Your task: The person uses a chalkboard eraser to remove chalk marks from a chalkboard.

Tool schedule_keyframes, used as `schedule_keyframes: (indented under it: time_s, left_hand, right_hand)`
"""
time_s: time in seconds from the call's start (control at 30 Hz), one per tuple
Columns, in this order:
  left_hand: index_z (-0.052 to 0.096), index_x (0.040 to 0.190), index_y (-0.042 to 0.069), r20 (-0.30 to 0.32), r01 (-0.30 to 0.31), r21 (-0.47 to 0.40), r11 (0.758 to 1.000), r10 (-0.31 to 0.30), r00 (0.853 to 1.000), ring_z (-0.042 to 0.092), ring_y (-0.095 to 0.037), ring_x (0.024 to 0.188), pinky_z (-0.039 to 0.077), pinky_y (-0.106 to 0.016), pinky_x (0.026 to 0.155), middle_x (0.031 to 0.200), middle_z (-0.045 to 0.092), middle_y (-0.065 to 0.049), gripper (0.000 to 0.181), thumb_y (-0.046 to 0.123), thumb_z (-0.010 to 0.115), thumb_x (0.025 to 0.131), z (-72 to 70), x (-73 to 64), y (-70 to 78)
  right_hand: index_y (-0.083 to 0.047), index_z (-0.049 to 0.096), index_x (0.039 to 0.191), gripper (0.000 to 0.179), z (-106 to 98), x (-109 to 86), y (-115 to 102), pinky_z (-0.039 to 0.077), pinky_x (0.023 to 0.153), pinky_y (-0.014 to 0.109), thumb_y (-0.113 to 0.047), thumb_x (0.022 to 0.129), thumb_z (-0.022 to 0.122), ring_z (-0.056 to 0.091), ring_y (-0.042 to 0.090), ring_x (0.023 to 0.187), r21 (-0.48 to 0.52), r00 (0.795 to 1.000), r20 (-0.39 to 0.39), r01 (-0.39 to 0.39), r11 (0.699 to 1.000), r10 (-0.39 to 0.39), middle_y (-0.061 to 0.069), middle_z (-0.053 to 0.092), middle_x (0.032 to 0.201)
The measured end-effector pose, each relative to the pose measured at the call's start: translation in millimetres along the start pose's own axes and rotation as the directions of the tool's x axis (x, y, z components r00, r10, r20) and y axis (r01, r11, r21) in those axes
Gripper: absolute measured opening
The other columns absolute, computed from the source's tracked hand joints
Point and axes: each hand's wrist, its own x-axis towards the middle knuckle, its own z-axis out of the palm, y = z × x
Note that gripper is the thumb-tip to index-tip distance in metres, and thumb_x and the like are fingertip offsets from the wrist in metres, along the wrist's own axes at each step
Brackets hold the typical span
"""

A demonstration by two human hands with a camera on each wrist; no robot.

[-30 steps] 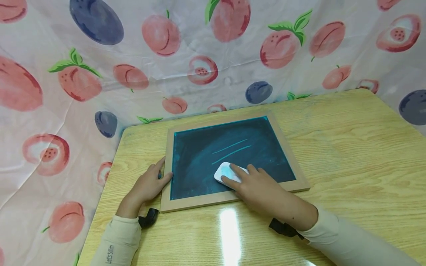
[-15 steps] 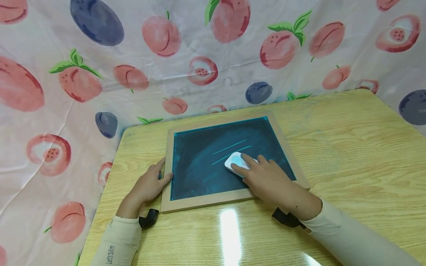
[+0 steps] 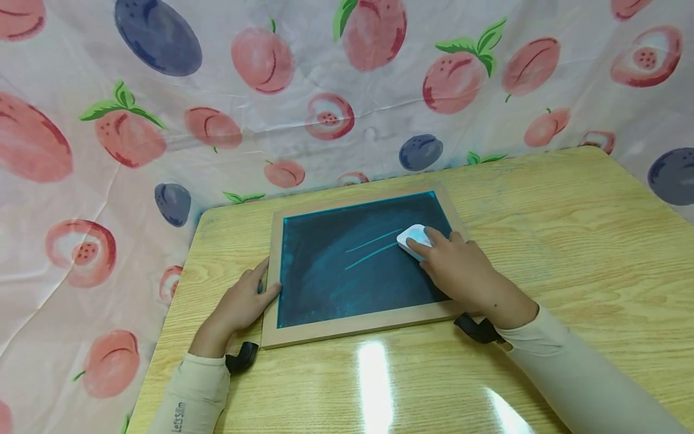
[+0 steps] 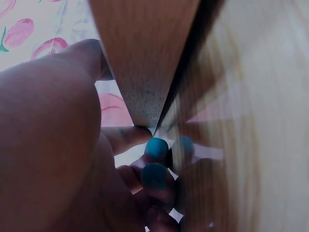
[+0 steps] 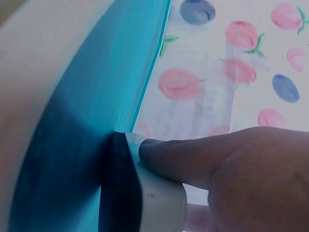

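Wood all around a dark blackboard (image 3: 363, 286) in the head view, as a flat frame (image 3: 352, 324) on the table (image 3: 569, 241), with two slanting teal chalk lines (image 3: 374, 255) inside. Also within the frame's bounds, on the right half of the blackboard: a white eraser (image 3: 412, 235) with a bluish smear on top, at the right end of the lower line and just beside the end of the upper one. Held there between bent fingers, in the grasp of the right hand (image 3: 461, 268). At the frame's left edge, the left hand (image 3: 243, 301), thumb on the top face and forefinger stretched along the outer side, relaxed rather than clenched. Near the table's back edge, the frame's far side, with a fruit-print cloth (image 3: 374, 114) behind; a wide stretch of tabletop to the right, a narrower strip to the left, more in front. At each wrist, a black strap piece (image 3: 242, 357), below a pale sleeve (image 3: 190, 392). From the left wrist, the frame's side close up, with one fingertip against its far end and teal on two fingertips (image 4: 156, 175) near the shiny tabletop. From the right wrist, the eraser with its dark underside toward the teal-tinted blackboard, one finger pressed on its pale top; beyond the board's edge, only cloth.
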Motion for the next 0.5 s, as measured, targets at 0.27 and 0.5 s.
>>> schedule_keyframes:
  time_s: [0.27, 0.5]
  left_hand:
    - [0.015, 0.163, 0.019, 0.000, 0.007, 0.000, 1.000, -0.007, 1.000, 0.058, -0.026, 0.090, 0.048, -0.048, 0.081, 0.127, 0.053, -0.021, 0.076, 0.052, 0.047, 0.103, -0.8, 0.0, 0.3]
    - [0.015, 0.163, 0.018, 0.001, 0.007, 0.002, 1.000, -0.007, 1.000, 0.059, -0.028, 0.091, 0.048, -0.049, 0.081, 0.129, 0.052, -0.022, 0.076, 0.052, 0.048, 0.103, -0.7, 0.3, 0.0]
  right_hand:
    - [-0.012, 0.059, 0.140, 0.046, 1.6, 3.7, 3.8, 0.054, 0.071, 0.061, -0.018, 0.096, 0.068, 0.063, 0.052, 0.099, 0.007, 0.999, 0.021, -0.047, 0.999, 0.047, 0.029, 0.055, 0.138]
    - [-0.006, 0.057, 0.140, 0.046, 4.1, 6.6, 1.8, 0.053, 0.076, 0.065, -0.017, 0.096, 0.068, 0.061, 0.056, 0.106, 0.034, 0.999, 0.021, -0.047, 0.998, 0.046, 0.031, 0.053, 0.140]
